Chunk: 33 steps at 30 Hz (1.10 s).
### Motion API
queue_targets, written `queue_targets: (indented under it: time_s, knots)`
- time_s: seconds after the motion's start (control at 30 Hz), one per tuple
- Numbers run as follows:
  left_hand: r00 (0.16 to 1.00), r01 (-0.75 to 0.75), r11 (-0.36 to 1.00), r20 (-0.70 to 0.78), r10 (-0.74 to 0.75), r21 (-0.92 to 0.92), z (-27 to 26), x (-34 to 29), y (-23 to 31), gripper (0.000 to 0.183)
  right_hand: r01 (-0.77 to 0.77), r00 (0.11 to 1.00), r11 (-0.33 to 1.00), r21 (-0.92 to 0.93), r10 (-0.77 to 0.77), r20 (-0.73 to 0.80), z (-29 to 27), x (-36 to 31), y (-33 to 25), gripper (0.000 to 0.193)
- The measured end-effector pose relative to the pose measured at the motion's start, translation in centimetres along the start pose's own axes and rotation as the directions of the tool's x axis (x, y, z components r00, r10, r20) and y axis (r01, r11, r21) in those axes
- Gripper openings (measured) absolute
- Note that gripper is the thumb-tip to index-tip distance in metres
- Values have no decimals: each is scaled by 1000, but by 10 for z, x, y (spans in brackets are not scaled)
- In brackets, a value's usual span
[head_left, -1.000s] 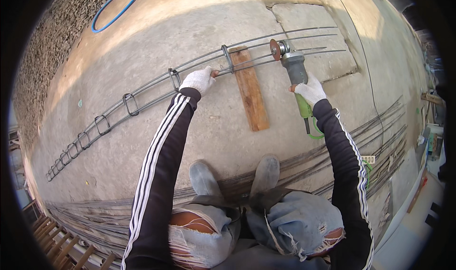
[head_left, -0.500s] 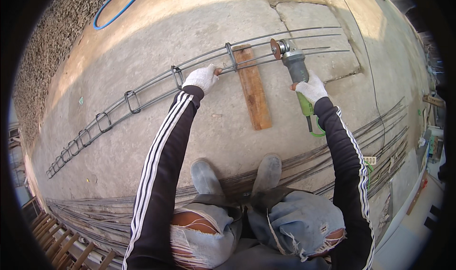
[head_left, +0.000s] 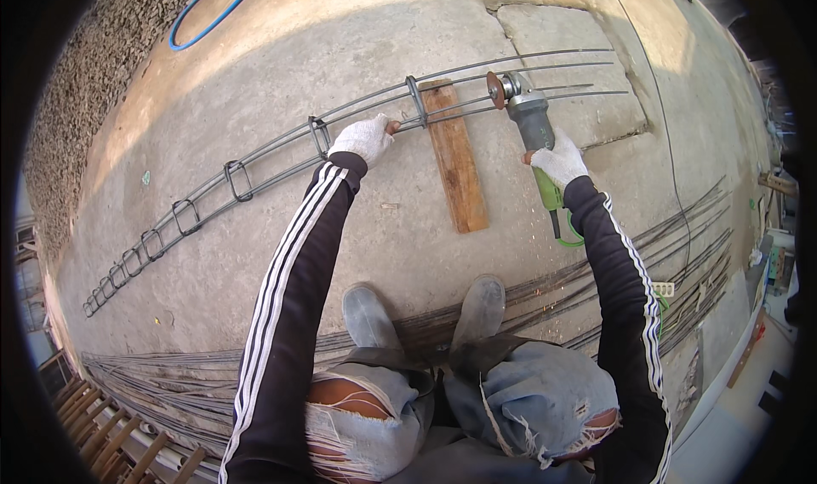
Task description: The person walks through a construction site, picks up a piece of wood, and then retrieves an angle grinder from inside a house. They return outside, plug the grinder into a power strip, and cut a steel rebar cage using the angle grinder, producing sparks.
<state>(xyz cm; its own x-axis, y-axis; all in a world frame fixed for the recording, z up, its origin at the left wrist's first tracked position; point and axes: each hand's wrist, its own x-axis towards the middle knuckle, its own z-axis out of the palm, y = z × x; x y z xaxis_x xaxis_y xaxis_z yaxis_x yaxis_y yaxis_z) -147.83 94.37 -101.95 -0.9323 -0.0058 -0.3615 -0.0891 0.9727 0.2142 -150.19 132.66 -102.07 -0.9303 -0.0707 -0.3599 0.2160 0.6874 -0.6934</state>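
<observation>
My right hand (head_left: 558, 158), in a white glove, is wrapped round the green and grey body of an angle grinder (head_left: 536, 127). Its reddish-brown cutting disc (head_left: 495, 90) stands on edge against the near bars of a long rebar cage (head_left: 289, 133). Small sparks drop below the tool, beside its green cord. Also gloved, my left hand (head_left: 366, 140) is closed on the cage's near bar, between two square stirrups. A wooden plank (head_left: 454, 169) lies crosswise under the bars, between my hands.
Bundles of loose steel rods (head_left: 204, 373) run across the concrete near my boots (head_left: 371, 316). A white power strip (head_left: 662, 288) sits at right, and a thin dark cable (head_left: 668, 144) crosses the floor. The blue hose (head_left: 200, 37) and gravel (head_left: 94, 76) are at far left.
Sparks now fall below the grinder, where none showed before. Both hands, the cage and the plank keep nearly the same places.
</observation>
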Motion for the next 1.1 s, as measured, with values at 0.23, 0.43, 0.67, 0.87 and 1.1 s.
queue_targets:
  time_s: [0.23, 0.43, 0.67, 0.87, 1.1]
  knots:
    - [1000, 4, 1000, -10, -4, 19, 3, 1, 0, 44, 7, 1000, 1000, -24, -6, 11, 1, 7, 11, 64]
    - [1000, -16, 1000, -12, 16, 7, 1, -2, -2, 45, -64, 997, 951, 304, 74, -21, 12, -3, 16, 56]
    - [1000, -12, 1000, -12, 12, -8, 0, 0, 1, 46, -87, 989, 848, 522, 134, -54, 2, -14, 26, 48]
    - [1000, -7, 1000, -12, 7, -7, 0, -1, 1, 45, -45, 997, 902, 429, 65, -31, 12, -24, 33, 59]
    - [1000, 10, 999, 5, -10, 31, 0, 2, 2, 44, -40, 997, 957, 289, 55, -45, 22, -18, 44, 71]
